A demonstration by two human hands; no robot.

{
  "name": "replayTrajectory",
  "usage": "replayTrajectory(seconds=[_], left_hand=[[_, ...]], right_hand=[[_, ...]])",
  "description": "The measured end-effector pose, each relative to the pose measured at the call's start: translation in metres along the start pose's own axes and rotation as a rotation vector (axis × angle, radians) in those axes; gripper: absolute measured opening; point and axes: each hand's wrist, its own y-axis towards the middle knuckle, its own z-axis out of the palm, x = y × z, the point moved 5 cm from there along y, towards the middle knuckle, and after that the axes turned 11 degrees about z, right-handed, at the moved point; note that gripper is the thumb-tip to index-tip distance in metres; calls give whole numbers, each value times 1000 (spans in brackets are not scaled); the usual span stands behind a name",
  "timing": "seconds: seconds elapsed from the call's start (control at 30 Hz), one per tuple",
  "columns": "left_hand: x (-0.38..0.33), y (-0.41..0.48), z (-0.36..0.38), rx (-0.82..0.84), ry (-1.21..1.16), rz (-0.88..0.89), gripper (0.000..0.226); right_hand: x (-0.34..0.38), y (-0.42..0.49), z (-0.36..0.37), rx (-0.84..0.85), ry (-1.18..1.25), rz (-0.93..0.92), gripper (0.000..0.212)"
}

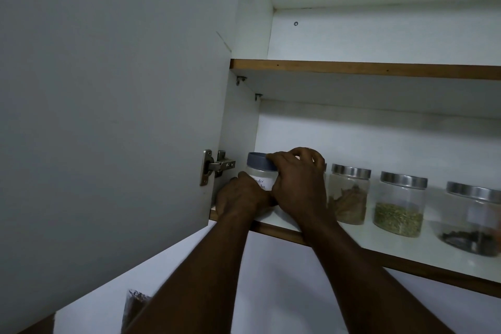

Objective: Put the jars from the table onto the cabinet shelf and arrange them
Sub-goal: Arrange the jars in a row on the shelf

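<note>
- While both hands are clamped on it, the blue-lidded jar (pixel 260 171) stands upright at the far left end of the lower cabinet shelf (pixel 352 236), close to the cabinet's side wall.
- Its pale, see-through body carries a white handwritten label (pixel 261 182), which the hands partly cover.
- The left hand (pixel 241 195) wraps round the jar's lower body from the left, with its fingers curled against it.
- The right hand (pixel 298 182) grips the jar from the right, its fingers curled over the edge of the lid (pixel 257 160).
- Three steel-lidded jars stand apart in a row further right on the same shelf.
- The brown-filled jar (pixel 348 195) is just beside the right hand, then comes the green-seed jar (pixel 400 206), and the dark-filled jar (pixel 474 219) is last.
- The upper shelf (pixel 352 69) runs overhead and has a brown front edge.
- The cabinet door (pixel 108 116) hangs open at the left, and its lower hinge (pixel 217 167) sits just left of the held jar.
</note>
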Motion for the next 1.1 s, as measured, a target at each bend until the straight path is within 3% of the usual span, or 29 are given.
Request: replayTrajectory(seconds=[0.3, 0.43, 0.63, 0.97, 1.1], left_hand=[[-2, 0, -2, -44, 42, -4, 60], [0, -9, -5, -149, 46, 21, 58], [0, -12, -6, -151, 38, -15, 62], [-3, -13, -6, -132, 7, -33, 63], [-6, -17, -9, -177, 44, -19, 54]], right_hand=[[0, 1, -2, 78, -5, 3, 47], [-1, -1, -9, 0, 49, 21, 52], [-17, 1, -13, -115, 113, 161, 45], [-34, -1, -7, 73, 270, 278, 55], [-46, -2, -10, 117, 217, 199, 54]])
